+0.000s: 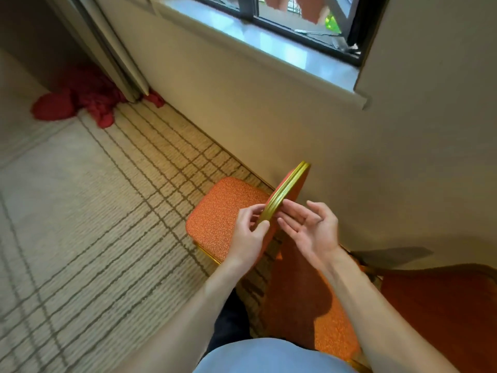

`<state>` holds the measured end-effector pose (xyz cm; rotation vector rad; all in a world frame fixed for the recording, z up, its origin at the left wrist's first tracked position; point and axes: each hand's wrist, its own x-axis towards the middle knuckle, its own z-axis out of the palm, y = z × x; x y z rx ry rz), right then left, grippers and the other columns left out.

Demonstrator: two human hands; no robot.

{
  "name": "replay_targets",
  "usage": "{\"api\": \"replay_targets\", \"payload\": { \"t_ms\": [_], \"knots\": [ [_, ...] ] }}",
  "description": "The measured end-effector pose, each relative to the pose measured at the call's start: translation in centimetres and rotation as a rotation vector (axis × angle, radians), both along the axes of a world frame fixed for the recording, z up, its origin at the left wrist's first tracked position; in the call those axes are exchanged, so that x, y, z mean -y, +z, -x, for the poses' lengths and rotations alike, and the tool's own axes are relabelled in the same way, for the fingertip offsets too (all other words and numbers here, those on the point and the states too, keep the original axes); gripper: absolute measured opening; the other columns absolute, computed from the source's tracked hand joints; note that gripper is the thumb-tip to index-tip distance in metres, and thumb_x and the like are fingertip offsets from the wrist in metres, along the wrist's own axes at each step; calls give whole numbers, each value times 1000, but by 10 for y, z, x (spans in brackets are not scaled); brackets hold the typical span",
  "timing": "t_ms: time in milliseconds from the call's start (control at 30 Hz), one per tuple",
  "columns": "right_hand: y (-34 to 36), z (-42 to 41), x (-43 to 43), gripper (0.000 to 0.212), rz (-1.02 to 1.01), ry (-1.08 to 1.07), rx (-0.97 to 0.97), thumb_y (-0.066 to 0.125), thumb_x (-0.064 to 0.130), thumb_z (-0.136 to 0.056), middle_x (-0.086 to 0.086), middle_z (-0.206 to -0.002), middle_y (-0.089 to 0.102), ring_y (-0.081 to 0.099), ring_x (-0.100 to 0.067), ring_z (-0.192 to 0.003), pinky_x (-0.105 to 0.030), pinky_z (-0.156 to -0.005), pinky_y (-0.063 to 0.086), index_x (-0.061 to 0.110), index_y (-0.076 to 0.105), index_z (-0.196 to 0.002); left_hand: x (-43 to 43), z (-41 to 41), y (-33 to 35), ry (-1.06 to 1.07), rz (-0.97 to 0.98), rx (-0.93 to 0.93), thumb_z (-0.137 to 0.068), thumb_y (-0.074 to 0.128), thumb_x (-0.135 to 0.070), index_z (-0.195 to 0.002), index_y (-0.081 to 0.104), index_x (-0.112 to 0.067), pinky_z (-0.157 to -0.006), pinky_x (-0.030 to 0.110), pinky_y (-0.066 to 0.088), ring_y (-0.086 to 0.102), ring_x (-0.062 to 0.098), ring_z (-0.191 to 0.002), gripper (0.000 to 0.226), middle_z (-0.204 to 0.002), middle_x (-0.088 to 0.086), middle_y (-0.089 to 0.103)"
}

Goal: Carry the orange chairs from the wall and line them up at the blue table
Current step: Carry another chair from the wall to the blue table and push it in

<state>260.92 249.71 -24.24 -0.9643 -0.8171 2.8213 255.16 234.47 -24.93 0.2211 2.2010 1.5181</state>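
In the head view, an orange patterned fabric chair with a gold metal frame (226, 214) stands at the edge of the lined beige carpet (113, 200) along the cream wall (269, 117); the left hand (248, 234) pinches its backrest's gold top rim; the right hand (313, 228), fingers loose and gripping nothing, touches the backrest's rear.

Soft daylight comes in through the dark-framed window (282, 12) at the top and throws pale glare across the glossy white window sill (269, 41). A sunlit patch and a hard-edged dark shadow lie on the near orange patterned chair seat (336, 319), and the gold metal rim of the orange chair back (285, 195) carries a mild sheen. The whole view is slightly soft. The crumpled red cloth (75, 100) at the floor's far left corner is smeared, and the wall and sill lines bow toward the edges.
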Motion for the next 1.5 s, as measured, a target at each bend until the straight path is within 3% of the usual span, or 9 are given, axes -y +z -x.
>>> {"api": "replay_targets", "payload": {
  "t_ms": [133,233,367,467,700,800,933,1167,1500],
  "knots": [
    [13,36,9,54,-93,112,-48,42,34,-97,-19,-131,67,63,-31,-123,-42,-110,45,-4,59,-132,4,31,-7,-18,298,-234,-91,58,-31,-134,54,-28,-108,41,41,44,10,-121,44,-128,-13,55],
    [21,67,18,44,-252,161,-37,46,28,-99,-15,-127,69,66,-27,-119,-42,-107,48,0,63,-128,9,59,-5,-4,423,-387,-91,57,-30,-132,53,-26,-101,40,45,49,11,-115,42,-123,-12,56],
    [32,109,31,22,-798,250,48,53,18,-101,-3,-119,70,68,-12,-108,-29,-94,54,19,66,-118,17,88,0,2,531,-539,-92,57,-31,-131,51,-24,-90,35,49,56,15,-106,40,-117,-8,58],
    [35,139,32,25,-1179,278,41,57,17,-98,6,-123,56,60,0,-108,-18,-89,52,24,64,-121,21,110,5,18,541,-587,-95,57,-32,-131,50,-24,-81,34,48,61,16,-101,37,-113,-7,61],
    [28,221,31,45,-1858,465,-72,60,20,-82,4,-137,57,39,-19,-140,-46,-119,28,25,65,-126,33,170,19,34,534,-647,-96,58,-33,-116,49,-27,-68,34,44,67,20,-91,23,-101,-8,64],
    [28,253,36,49,-1895,577,-98,56,23,-78,5,-136,58,37,-21,-143,-48,-121,20,26,63,-127,40,198,25,17,554,-678,-95,58,-33,-114,50,-25,-66,36,46,70,26,-88,22,-98,-6,67],
    [23,287,42,44,-1969,540,-152,58,29,-80,7,-122,60,45,-18,-130,-49,-120,22,25,62,-124,55,238,34,-9,603,-712,-94,56,-36,-113,50,-23,-67,37,45,70,31,-85,24,-97,-4,69],
    [26,350,64,43,-2045,528,-132,54,35,-85,2,-122,61,47,-22,-126,-46,-116,28,22,59,-126,78,302,42,-21,651,-722,-94,55,-38,-105,46,-22,-69,41,50,71,35,-81,22,-91,2,72],
    [34,445,103,41,-2079,546,-101,52,33,-95,-2,-130,59,46,-25,-132,-48,-120,20,21,55,-134,111,406,48,-35,714,-694,-99,56,-43,-108,48,-21,-73,42,49,70,38,-85,25,-89,9,73]
  ]
}}
